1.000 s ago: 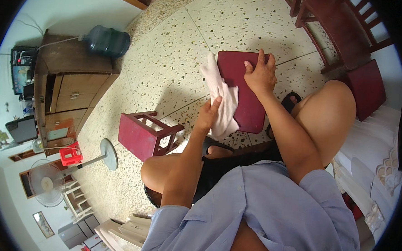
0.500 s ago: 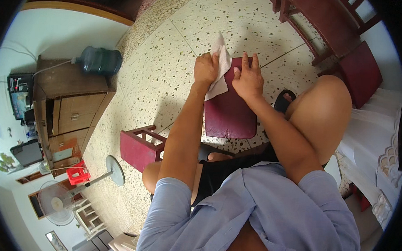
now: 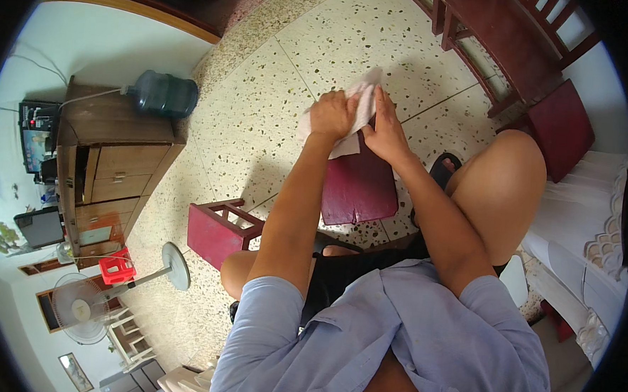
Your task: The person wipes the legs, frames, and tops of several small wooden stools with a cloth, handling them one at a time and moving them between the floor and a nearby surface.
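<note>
A dark red stool (image 3: 360, 188) with a flat top stands in front of me between my legs. Over its far end lies a white cloth (image 3: 365, 92), creased and partly hanging past the edge. My left hand (image 3: 331, 115) presses on the cloth with its fingers curled round part of it. Close beside it, my right hand (image 3: 388, 134) rests at the stool's right far edge. Its fingers are stretched out against the cloth's side, thumb apart. The cloth and both hands hide the stool's far end.
A small red stool (image 3: 216, 233) stands by my left knee. Red wooden chairs (image 3: 503, 46) are at the far right, near a white lace cloth (image 3: 568, 223). On the left are a wooden cabinet (image 3: 127, 165), a blue water bottle (image 3: 164, 94) and a standing fan (image 3: 81, 308).
My left hand has moved right with the cloth, which now spreads over the stool's far end. My right hand has come closer to it, its fingers drawn together.
</note>
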`<state>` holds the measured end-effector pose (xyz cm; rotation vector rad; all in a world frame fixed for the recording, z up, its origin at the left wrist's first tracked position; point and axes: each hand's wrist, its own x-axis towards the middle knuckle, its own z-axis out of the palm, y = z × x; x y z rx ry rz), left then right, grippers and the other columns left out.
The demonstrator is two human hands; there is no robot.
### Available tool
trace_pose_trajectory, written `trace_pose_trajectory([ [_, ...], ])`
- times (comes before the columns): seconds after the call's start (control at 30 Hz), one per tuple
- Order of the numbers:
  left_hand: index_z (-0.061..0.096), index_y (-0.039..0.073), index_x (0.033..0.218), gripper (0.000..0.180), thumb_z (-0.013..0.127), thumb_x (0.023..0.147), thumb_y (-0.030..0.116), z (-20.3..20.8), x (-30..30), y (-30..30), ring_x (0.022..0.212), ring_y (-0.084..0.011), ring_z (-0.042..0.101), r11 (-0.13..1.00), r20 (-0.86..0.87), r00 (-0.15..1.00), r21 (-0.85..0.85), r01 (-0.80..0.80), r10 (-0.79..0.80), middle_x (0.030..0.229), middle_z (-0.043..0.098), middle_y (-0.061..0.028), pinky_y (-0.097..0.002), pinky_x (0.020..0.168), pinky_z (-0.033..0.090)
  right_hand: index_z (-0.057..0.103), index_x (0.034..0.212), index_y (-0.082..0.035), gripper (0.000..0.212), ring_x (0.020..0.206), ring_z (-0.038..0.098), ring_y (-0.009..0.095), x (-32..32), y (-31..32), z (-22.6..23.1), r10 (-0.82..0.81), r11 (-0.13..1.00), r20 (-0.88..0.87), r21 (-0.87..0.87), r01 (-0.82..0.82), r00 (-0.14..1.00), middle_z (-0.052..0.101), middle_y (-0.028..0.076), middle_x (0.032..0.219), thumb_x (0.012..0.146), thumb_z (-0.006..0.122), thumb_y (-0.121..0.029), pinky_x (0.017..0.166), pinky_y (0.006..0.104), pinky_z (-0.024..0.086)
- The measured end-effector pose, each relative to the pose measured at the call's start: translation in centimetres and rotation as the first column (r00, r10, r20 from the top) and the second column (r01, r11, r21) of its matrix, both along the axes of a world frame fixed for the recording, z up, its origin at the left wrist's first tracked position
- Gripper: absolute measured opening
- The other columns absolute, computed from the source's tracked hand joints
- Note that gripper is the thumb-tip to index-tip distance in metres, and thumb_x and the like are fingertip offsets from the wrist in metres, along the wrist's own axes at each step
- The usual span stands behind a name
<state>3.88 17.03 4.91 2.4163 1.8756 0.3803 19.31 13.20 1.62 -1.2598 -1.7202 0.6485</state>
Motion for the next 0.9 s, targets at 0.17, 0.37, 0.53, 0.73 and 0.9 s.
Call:
trace_pose_trajectory([
  [0.17,0.065,-0.002,0.101,0.061,0.035,0.101,0.051,-0.3,-5.6,-1.8,0.099,-0.0412,0.065,0.917,-0.038,0.926,-0.126,-0.378,0.377,0.102,0.066,-0.0287,-0.0493,0.089,0.050,0.028,0.150,0.003,0.085,0.128,0.048,0.047,0.0,-2.2,2.1,0.157,0.868,0.254,-0.497,-0.011,0.954,0.041,0.035,0.140,0.088,0.066,-0.040,0.106,0.0466,0.043],
  [0.37,0.064,-0.003,0.106,0.065,0.030,0.101,0.052,-1.6,-12.8,-5.6,0.103,-0.0429,0.064,0.681,-0.066,0.689,-0.110,-0.724,0.722,0.107,0.067,-0.0289,-0.0491,0.090,0.050,0.043,0.139,0.007,0.090,0.116,0.059,0.043,1.8,-4.8,4.2,0.315,0.733,0.383,-0.680,0.034,0.868,0.056,0.031,0.124,0.085,0.062,-0.062,0.096,0.0459,0.051],
  [0.53,0.065,-0.004,0.095,0.060,0.034,0.102,0.047,-1.8,-14.1,-8.5,0.095,-0.0422,0.068,0.552,-0.004,0.553,-0.030,-0.833,0.833,0.096,0.069,-0.0285,-0.0481,0.084,0.054,0.053,0.128,0.007,0.081,0.112,0.062,0.041,0.8,-8.2,0.8,0.075,0.444,-0.108,-0.886,-0.130,0.991,0.062,0.031,0.114,0.088,0.058,-0.063,0.094,0.0435,0.050],
  [0.73,0.066,-0.010,0.104,0.075,0.025,0.101,0.053,-1.3,-16.9,-13.5,0.101,-0.0473,0.065,0.454,0.025,0.466,-0.269,-0.849,0.885,0.104,0.066,-0.0341,-0.0512,0.091,0.050,0.060,0.122,0.002,0.068,0.111,0.062,0.040,-2.4,-8.6,0.7,-0.109,0.591,-0.111,-0.806,-0.025,0.988,0.065,0.027,0.116,0.092,0.055,-0.059,0.096,0.0426,0.048],
  [0.9,0.065,-0.013,0.097,0.082,0.026,0.100,0.059,-2.1,-12.0,-17.0,0.104,-0.0548,0.059,0.476,0.174,0.443,-0.308,-0.824,0.879,0.102,0.063,-0.0395,-0.0567,0.091,0.046,0.056,0.128,-0.001,0.061,0.111,0.062,0.042,-1.2,-5.3,-0.6,-0.112,0.798,0.150,-0.575,0.179,0.982,0.062,0.026,0.121,0.094,0.053,-0.052,0.096,0.0466,0.049],
])
